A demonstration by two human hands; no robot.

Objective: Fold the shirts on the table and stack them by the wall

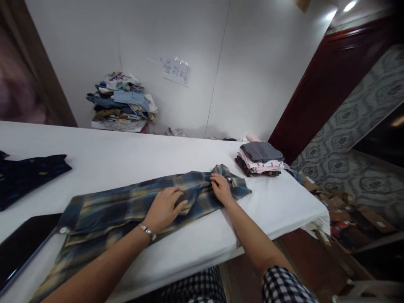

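A blue and tan plaid shirt point(135, 195) lies in a long, narrow strip across the white table, its collar end towards the right and a light button near the left end. My left hand point(166, 209) rests palm down on the middle of the shirt, thumb spread away from the fingers. Near the collar, my right hand point(222, 189) has its bent fingers closed on the cloth, which bunches up beside them. The fabric under both palms is hidden.
The white table point(104, 155) has a folded clothes stack point(260, 158) at its right end. Dark patterned cloth point(34, 174) and a black flat object point(25, 240) lie left. A clothes pile point(123, 103) stands behind the table; cardboard boxes point(341, 206) sit on the floor at right.
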